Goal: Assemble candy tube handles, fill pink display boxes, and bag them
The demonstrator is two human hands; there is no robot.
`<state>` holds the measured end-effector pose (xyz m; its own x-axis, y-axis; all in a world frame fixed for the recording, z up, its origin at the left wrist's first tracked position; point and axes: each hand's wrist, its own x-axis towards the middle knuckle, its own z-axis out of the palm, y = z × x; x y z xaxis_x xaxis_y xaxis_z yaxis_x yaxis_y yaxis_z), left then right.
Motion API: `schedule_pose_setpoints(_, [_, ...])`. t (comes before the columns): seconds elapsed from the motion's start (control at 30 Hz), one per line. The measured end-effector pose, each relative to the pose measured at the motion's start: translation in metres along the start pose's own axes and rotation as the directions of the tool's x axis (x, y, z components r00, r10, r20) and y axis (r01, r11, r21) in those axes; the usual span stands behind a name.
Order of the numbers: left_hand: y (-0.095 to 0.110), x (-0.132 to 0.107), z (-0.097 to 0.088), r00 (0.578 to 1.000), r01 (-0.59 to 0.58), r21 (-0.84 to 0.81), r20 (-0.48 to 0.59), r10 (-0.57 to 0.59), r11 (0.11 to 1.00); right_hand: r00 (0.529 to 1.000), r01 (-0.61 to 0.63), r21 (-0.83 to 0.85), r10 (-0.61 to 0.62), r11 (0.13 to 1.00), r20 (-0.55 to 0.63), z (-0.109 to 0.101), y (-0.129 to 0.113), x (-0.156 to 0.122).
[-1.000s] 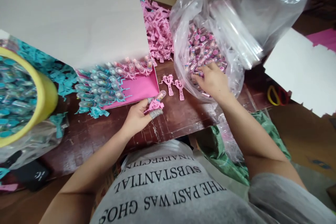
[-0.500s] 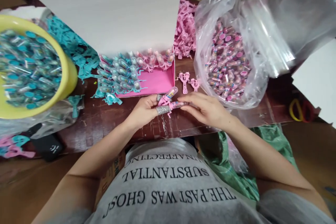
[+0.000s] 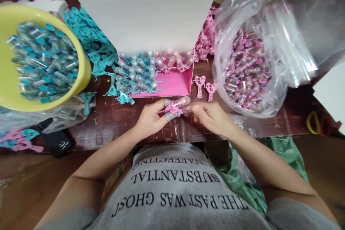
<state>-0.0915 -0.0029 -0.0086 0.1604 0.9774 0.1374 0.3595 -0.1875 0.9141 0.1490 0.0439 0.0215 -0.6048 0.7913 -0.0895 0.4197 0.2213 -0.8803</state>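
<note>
Since a second ago, have moved the right hand out of the clear plastic bag and up to the left hand. Head view: grip a pink plastic slingshot-shaped piece bearing a clear rounded capsule between taped left fingers, over the dark red-brown table. Curl the right fingers at the end of a darker pinkish capsule just below; cannot tell, through blur, whether pinching or only pressing it. Beyond, see an open pink-lined cardboard box holding turquoise and pink capsule pieces, and a broad white panel above it, partly blocking the turquoise plastic heap and pink plastic heap. Beside the box, note two loose pink pieces. Leftward, see a yellow plastic tub of teal-capped capsules; rightward, pink-capped capsules inside the bag, a clear film bundle and yellow-and-red-handled scissors.
</note>
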Motion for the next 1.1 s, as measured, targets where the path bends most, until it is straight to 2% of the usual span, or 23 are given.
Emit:
schedule_pose_setpoints(0.1, [-0.002,-0.001,-0.005,0.999,0.004,-0.013,-0.039,-0.004,1.000,0.993,0.108,-0.034,-0.109,0.994,-0.037,-0.002,-0.001,0.006])
schedule_pose_setpoints(0.27, [0.001,-0.010,-0.010,0.998,0.003,0.082,-0.067,0.002,0.997,0.994,0.085,-0.086,-0.079,0.993,0.071,-0.002,-0.006,0.014])
schedule_pose_setpoints(0.33, [0.005,-0.011,-0.011,0.998,-0.013,0.102,-0.055,0.018,0.995,0.987,0.139,-0.046,-0.135,0.989,0.085,-0.001,-0.014,0.020])
schedule_pose_setpoints(0.4, [0.008,-0.007,-0.018,0.997,-0.057,0.214,-0.038,0.066,0.975,0.975,0.214,-0.024,-0.212,0.977,0.058,-0.003,-0.022,0.029])
schedule_pose_setpoints(0.47, [0.011,0.005,-0.033,0.980,-0.133,0.402,-0.082,0.181,0.906,0.963,0.266,-0.084,-0.268,0.960,-0.022,-0.012,-0.026,0.044])
schedule_pose_setpoints(0.53, [0.010,0.023,-0.053,0.937,-0.216,0.562,-0.111,0.332,0.798,0.947,0.268,-0.231,-0.300,0.935,-0.113,-0.026,-0.025,0.064])
schedule_pose_setpoints(0.6, [0.005,0.043,-0.072,0.914,-0.277,0.639,-0.056,0.402,0.718,0.943,0.239,-0.399,-0.309,0.885,-0.120,-0.038,-0.017,0.089])
schedule_pose_setpoints(0.7, [-0.004,0.067,-0.086,0.949,-0.269,0.646,0.052,0.310,0.714,0.962,0.227,-0.554,-0.272,0.801,0.002,-0.044,0.001,0.129])
schedule_pose_setpoints(0.77, [-0.009,0.076,-0.085,0.971,-0.216,0.654,0.067,0.228,0.725,0.965,0.246,-0.580,-0.254,0.777,0.069,-0.040,0.012,0.149])
schedule_pose_setpoints(0.87, [-0.015,0.078,-0.079,0.982,-0.171,0.689,0.058,0.181,0.704,0.956,0.292,-0.585,-0.253,0.757,0.150,-0.031,0.021,0.166])
schedule_pose_setpoints(1.0, [-0.021,0.075,-0.080,0.984,-0.147,0.700,0.030,0.177,0.699,0.955,0.287,-0.637,-0.267,0.716,0.130,-0.018,0.006,0.165])
schedule_pose_setpoints(1.1, [-0.017,0.072,-0.086,0.979,-0.144,0.699,-0.002,0.203,0.700,0.983,0.156,-0.747,-0.177,0.646,0.052,-0.010,-0.022,0.153])
